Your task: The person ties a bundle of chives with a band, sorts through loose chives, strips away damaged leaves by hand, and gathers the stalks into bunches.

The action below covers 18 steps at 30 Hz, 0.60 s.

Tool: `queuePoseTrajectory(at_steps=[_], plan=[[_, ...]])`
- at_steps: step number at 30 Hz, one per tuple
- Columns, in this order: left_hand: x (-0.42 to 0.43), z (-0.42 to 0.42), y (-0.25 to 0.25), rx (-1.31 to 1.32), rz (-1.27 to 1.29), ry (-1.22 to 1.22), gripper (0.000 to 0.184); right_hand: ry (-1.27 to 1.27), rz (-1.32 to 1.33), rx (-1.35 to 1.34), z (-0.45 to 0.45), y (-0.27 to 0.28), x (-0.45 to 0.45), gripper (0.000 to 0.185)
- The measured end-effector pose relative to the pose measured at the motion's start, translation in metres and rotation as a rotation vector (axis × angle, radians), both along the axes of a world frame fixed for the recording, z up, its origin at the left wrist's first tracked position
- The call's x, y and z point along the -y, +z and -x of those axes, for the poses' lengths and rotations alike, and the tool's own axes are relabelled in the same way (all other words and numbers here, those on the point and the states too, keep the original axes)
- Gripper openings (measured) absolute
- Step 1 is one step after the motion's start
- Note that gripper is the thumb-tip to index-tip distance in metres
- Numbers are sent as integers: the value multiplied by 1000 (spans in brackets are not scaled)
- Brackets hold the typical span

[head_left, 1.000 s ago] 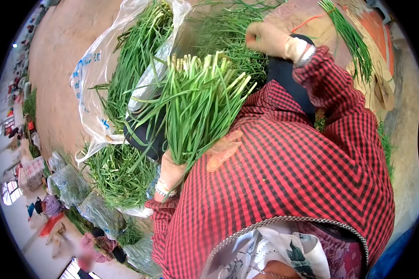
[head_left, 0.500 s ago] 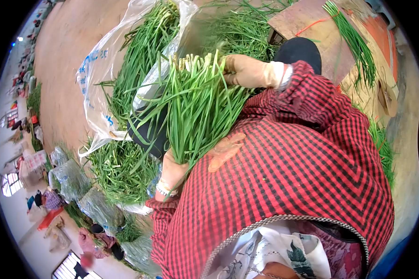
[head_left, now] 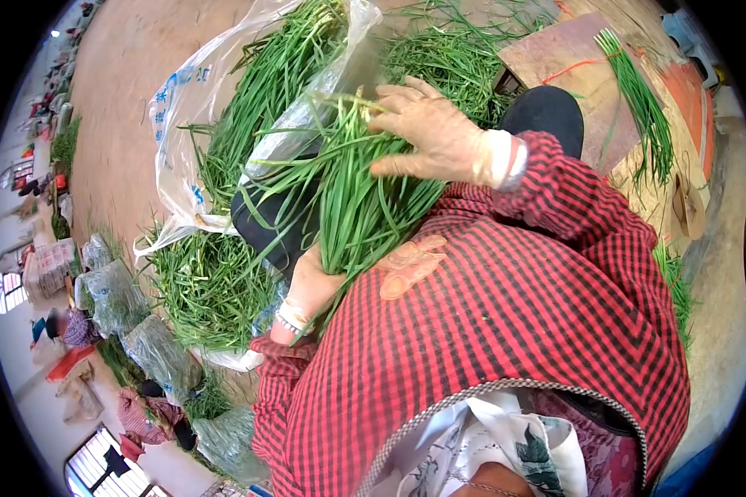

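A thick bunch of long green stalks with pale cut ends (head_left: 360, 195) lies across my lap. My left hand (head_left: 313, 286), in a thin pale glove, is wrapped round its leafy lower part. Over the pale ends at the top is my right hand (head_left: 427, 132), also gloved, with its fingers spread; it rests on or just above the stalks. Left of the bunch, a clear plastic bag (head_left: 176, 137) with blue print holds more green stalks (head_left: 265, 99).
Loose greens lie in heaps at the lower left (head_left: 211, 290) and beyond my right hand (head_left: 452, 58). A board (head_left: 555, 62) at the upper right bears a tied bundle (head_left: 645, 108). Filled plastic bags (head_left: 162, 356) and another person (head_left: 145, 414) are at the lower left.
My right hand came in from the upper right to the bunch's pale ends, and its fingers have now spread over them. The bunch looks narrower at the top. My left hand keeps its hold.
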State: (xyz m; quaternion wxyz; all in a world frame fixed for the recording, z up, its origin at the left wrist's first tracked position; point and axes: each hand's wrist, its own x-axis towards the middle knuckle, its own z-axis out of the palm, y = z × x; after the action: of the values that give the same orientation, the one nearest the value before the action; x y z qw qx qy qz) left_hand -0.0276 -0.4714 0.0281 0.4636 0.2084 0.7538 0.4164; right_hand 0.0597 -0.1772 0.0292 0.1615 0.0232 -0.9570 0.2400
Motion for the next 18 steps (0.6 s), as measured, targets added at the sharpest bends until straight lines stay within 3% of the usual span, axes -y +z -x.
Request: queuePoseTrajectory(at_steps=[1, 2, 5, 6, 8, 10, 12, 14, 18], plan=[[5, 4, -4, -28, 58, -41, 45, 25, -27, 59, 7, -2, -2, 42], [8, 5, -2, -31, 60, -36, 45, 31, -26, 56, 9, -2, -5, 42], [17, 8, 0, -196, 104, -149, 45, -116, 34, 166, 12, -8, -19, 14], [18, 7, 2, -192, 104, -144, 45, -167, -46, 201, 9, -8, -30, 17], [18, 6, 9, -136, 104, -96, 45, -282, 47, 150, -1, -17, -60, 27], [17, 6, 11, -119, 94, -76, 46, -405, 29, 348, -9, -16, -93, 31], [14, 7, 10, -199, 135, -121, 47, -408, 79, 329, -15, -13, -88, 37], [7, 8, 13, -238, 145, -170, 48, -131, 206, 96, -11, -3, -63, 46], [-4, 6, 19, -424, 185, -267, 60, 29, 256, 231, 7, -8, -22, 45]])
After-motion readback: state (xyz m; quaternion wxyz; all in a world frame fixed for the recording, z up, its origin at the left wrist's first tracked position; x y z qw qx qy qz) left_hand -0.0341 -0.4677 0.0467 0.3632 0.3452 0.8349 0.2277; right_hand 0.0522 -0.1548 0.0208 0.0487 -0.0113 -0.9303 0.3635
